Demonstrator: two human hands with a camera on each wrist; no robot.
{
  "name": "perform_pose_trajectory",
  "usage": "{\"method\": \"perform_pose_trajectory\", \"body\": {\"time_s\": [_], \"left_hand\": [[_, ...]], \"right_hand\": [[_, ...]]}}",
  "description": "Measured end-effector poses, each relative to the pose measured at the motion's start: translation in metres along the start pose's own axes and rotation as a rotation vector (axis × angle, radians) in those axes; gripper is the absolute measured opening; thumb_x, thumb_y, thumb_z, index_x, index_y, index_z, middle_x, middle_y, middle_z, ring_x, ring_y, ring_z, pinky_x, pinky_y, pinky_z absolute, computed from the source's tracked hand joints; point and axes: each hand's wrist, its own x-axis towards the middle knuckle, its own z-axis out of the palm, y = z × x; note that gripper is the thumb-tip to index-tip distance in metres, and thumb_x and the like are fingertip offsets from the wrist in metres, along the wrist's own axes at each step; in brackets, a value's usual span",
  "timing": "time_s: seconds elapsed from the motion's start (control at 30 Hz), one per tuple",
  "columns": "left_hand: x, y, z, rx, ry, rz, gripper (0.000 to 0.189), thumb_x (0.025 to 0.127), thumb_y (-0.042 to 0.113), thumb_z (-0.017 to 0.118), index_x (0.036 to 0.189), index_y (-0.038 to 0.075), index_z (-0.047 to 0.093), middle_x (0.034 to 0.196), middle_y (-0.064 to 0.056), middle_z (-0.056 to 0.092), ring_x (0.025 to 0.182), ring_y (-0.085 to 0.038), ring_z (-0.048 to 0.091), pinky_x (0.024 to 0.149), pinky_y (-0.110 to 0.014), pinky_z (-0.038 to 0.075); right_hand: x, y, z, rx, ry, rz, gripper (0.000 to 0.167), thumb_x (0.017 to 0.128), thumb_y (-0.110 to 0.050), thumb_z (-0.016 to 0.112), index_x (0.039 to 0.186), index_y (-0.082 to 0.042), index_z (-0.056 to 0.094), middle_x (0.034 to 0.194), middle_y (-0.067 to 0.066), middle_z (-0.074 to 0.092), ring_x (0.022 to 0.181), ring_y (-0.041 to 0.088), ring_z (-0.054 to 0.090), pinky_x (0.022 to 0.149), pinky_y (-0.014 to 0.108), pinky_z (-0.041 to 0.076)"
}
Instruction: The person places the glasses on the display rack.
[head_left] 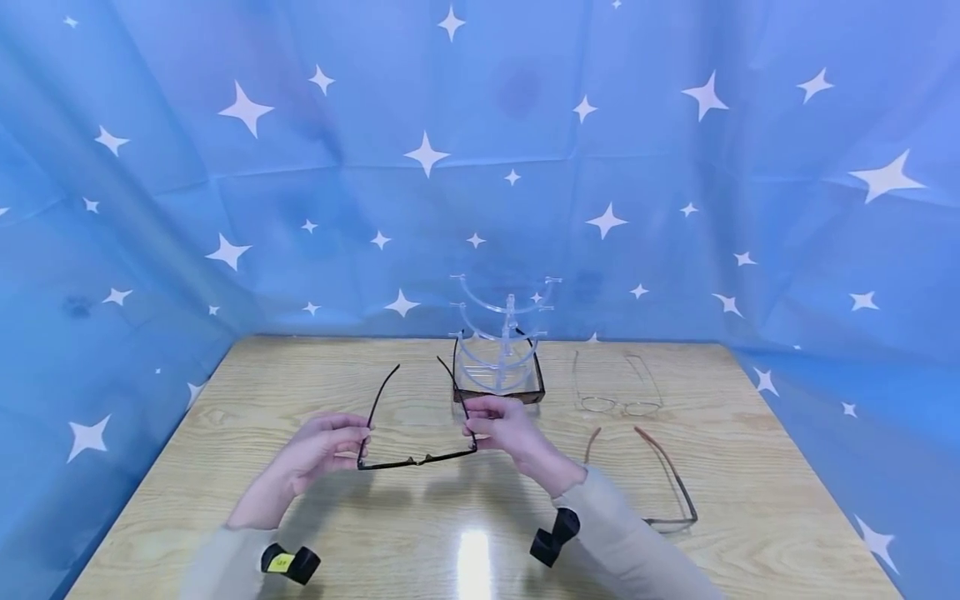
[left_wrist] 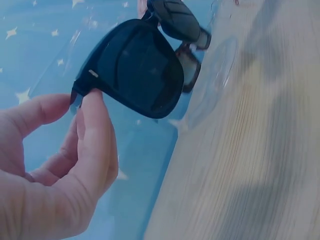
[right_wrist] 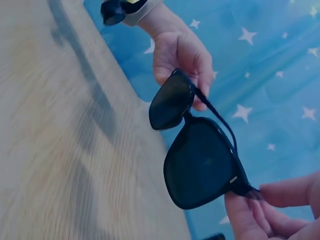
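Black sunglasses point(head_left: 390, 465) with dark lenses are held up above the table, their temples unfolded and pointing away from me. My left hand point(head_left: 318, 450) pinches them by the left temple near the hinge, between thumb and fingers. On the other side, my right hand point(head_left: 517, 433) pinches the right temple close to its hinge. The wrist views show the lens fronts, with a small light mark at the outer corner of the left lens point(left_wrist: 145, 70) and of the right lens point(right_wrist: 200, 165). Just beyond the right hand stands a clear tiered glasses stand point(head_left: 510, 310).
Dark-framed glasses point(head_left: 537, 397) sit low at the stand. To its right, thin wire-framed glasses point(head_left: 641, 409) lie with temples unfolded. Nearer me, brown-templed glasses point(head_left: 678, 482) lie partly hidden behind my right forearm. A blue starred cloth point(head_left: 517, 200) hangs behind the wooden table point(head_left: 765, 500).
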Motion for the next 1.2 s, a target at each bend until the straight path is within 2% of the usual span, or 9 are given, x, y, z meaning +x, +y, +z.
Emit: {"method": "perform_pose_trajectory", "body": {"time_s": [0.37, 0.53, 0.67, 0.83, 0.97, 1.2], "left_hand": [[0.013, 0.001, 0.037, 0.034, -0.010, 0.023, 0.016, 0.088, 0.008, 0.060, 0.102, 0.002, 0.062, 0.084, 0.000, 0.063, 0.075, -0.011, 0.060, 0.065, -0.024, 0.055], [0.023, 0.001, 0.050, 0.043, -0.020, 0.027, 0.022, 0.088, 0.008, 0.060, 0.106, -0.005, 0.059, 0.084, 0.000, 0.063, 0.075, -0.011, 0.060, 0.064, -0.023, 0.055], [0.033, 0.000, 0.059, 0.044, -0.027, 0.032, 0.025, 0.088, 0.007, 0.059, 0.108, -0.007, 0.058, 0.083, -0.001, 0.063, 0.074, -0.012, 0.060, 0.064, -0.022, 0.055], [0.042, -0.001, 0.069, 0.041, -0.023, 0.035, 0.029, 0.089, 0.007, 0.059, 0.112, -0.011, 0.057, 0.083, -0.001, 0.063, 0.074, -0.011, 0.060, 0.064, -0.022, 0.055], [0.050, -0.001, 0.075, 0.048, -0.004, 0.029, 0.030, 0.088, 0.008, 0.060, 0.111, -0.011, 0.057, 0.082, 0.000, 0.064, 0.073, -0.011, 0.060, 0.064, -0.022, 0.055], [0.064, 0.004, 0.082, 0.050, 0.032, 0.015, 0.034, 0.088, 0.008, 0.061, 0.114, -0.014, 0.054, 0.080, 0.001, 0.063, 0.072, -0.011, 0.059, 0.063, -0.022, 0.054]], "right_hand": [[-0.028, -0.001, -0.036, -0.120, 0.028, -0.082, 0.035, 0.088, 0.003, 0.058, 0.120, 0.015, 0.051, 0.093, 0.012, 0.061, 0.077, 0.014, 0.063, 0.066, 0.028, 0.055], [-0.037, -0.001, -0.050, -0.113, 0.038, -0.081, 0.037, 0.088, 0.003, 0.056, 0.123, 0.015, 0.049, 0.090, 0.007, 0.060, 0.077, 0.012, 0.061, 0.065, 0.024, 0.054], [-0.042, -0.002, -0.060, -0.106, 0.061, -0.072, 0.039, 0.089, 0.002, 0.056, 0.124, 0.017, 0.046, 0.093, 0.008, 0.060, 0.079, 0.012, 0.060, 0.065, 0.023, 0.054], [-0.046, -0.003, -0.071, -0.108, 0.096, -0.049, 0.040, 0.089, 0.002, 0.055, 0.125, 0.016, 0.046, 0.097, 0.012, 0.059, 0.079, 0.012, 0.060, 0.065, 0.023, 0.053], [-0.046, -0.004, -0.078, -0.111, 0.121, -0.033, 0.039, 0.089, 0.003, 0.055, 0.125, 0.016, 0.046, 0.096, 0.009, 0.057, 0.080, 0.012, 0.058, 0.064, 0.022, 0.053], [-0.039, -0.010, -0.087, -0.126, 0.143, -0.031, 0.038, 0.090, 0.002, 0.054, 0.125, 0.016, 0.047, 0.095, 0.010, 0.058, 0.080, 0.015, 0.060, 0.064, 0.023, 0.053]]}}
